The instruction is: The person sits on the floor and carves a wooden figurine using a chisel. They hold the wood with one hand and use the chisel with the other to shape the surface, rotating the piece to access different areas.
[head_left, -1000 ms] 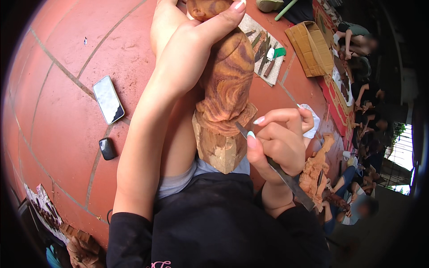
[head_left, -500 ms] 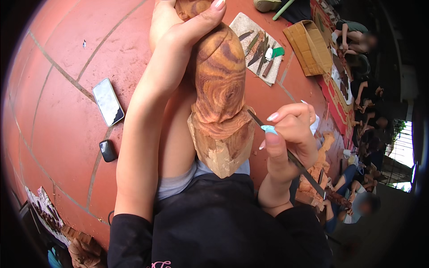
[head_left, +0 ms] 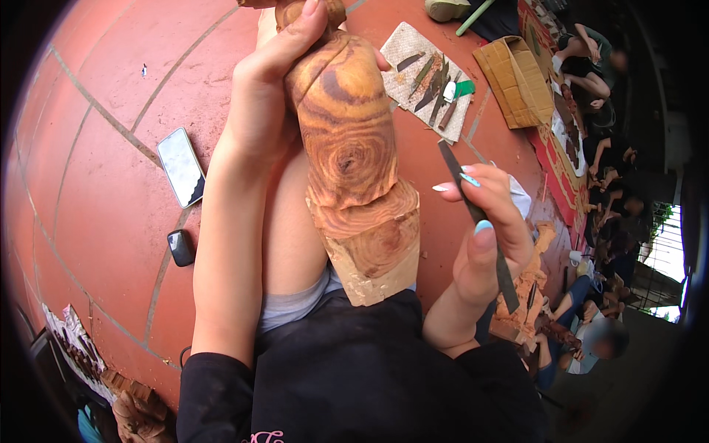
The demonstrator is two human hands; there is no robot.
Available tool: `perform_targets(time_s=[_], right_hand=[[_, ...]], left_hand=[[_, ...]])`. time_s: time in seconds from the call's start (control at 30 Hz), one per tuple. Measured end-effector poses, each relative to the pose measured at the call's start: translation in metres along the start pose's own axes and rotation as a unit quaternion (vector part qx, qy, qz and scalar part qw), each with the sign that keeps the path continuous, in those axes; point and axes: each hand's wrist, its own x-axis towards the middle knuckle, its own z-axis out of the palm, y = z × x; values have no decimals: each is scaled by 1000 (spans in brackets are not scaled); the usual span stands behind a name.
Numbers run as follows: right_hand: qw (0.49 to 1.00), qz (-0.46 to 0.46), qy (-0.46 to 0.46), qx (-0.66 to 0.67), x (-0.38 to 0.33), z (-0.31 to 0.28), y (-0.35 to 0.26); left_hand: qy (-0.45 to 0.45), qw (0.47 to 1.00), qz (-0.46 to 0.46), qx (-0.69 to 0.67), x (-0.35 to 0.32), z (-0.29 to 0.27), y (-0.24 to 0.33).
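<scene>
— Carving: one block of wood, ringed grain, propped on my thigh and leaning away from me, its squared base toward my lap.

— And your hands?

— My left hand is wrapped around the carving's upper part, thumb over the top, fingers behind it, clenched on it. My right hand is to the right of the carving, apart from it, grasping one chisel; the blade tip points up and away, clear of the wood.

— What else lies about the carving?

— Left of it, on the red tiled floor: one phone, face up, and nearer me one small black fob. Beyond it to the right, one woven mat with a row of tools, about six, I cannot count them surely. Right of the mat, one box. Below my right hand, one other pale carving on the floor.

— Anyone else?

— Several people sit far right of the carving; how many I cannot tell.
</scene>
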Motion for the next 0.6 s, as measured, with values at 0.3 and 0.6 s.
perform_targets(time_s=[0.3,0.6], right_hand=[[994,10,-100,-50,4,-2,-6],[977,-75,-139,-141,19,5,-11]], left_hand=[[-74,988,-112,-77,2,-22,-4],[-178,966,-87,-164,4,-39,-9]])
